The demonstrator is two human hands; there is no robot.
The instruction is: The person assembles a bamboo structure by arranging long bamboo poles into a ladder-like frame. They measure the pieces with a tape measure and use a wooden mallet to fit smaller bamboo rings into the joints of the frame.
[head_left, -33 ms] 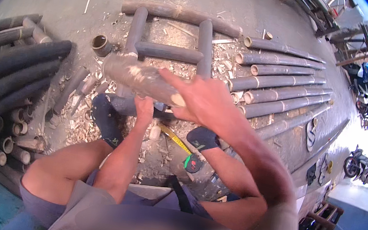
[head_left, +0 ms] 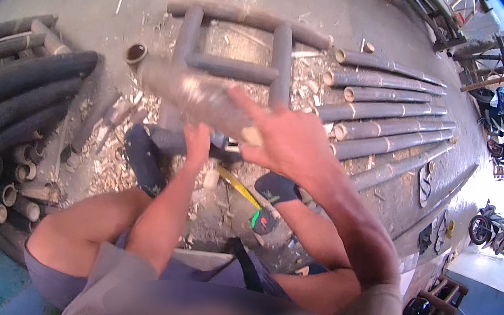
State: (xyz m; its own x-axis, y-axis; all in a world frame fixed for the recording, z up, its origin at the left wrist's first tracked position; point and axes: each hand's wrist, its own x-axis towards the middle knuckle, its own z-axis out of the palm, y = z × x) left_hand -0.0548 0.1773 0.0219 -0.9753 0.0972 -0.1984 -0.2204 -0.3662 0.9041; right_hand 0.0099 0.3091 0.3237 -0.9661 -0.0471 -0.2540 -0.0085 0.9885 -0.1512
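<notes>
My right hand (head_left: 287,140) is closed round the narrow end of a thick wooden club (head_left: 189,95), its index finger stretched along the wood. Motion blurs the club's broad end, which points left. Just below it, my left hand (head_left: 197,139) is closed at a dark bamboo pole (head_left: 165,140) lying across in front of me. Whatever it grips is mostly hidden; a bluish-grey piece shows beside the fingers. Beyond the club lies a frame of joined dark bamboo poles (head_left: 233,69). A tape measure (head_left: 263,221) with its yellow blade pulled out rests between my feet.
Several bamboo poles (head_left: 392,107) lie side by side at the right. Stacked bamboo frames (head_left: 33,80) stand at the left, above cut pole ends (head_left: 9,195). Wood chips (head_left: 110,178) cover the floor around my feet. Sandals (head_left: 425,185) and motorbikes (head_left: 492,225) are farther right.
The club has shifted slightly and is more blurred. My left hand has moved a little up and left, while my right hand has moved slightly.
</notes>
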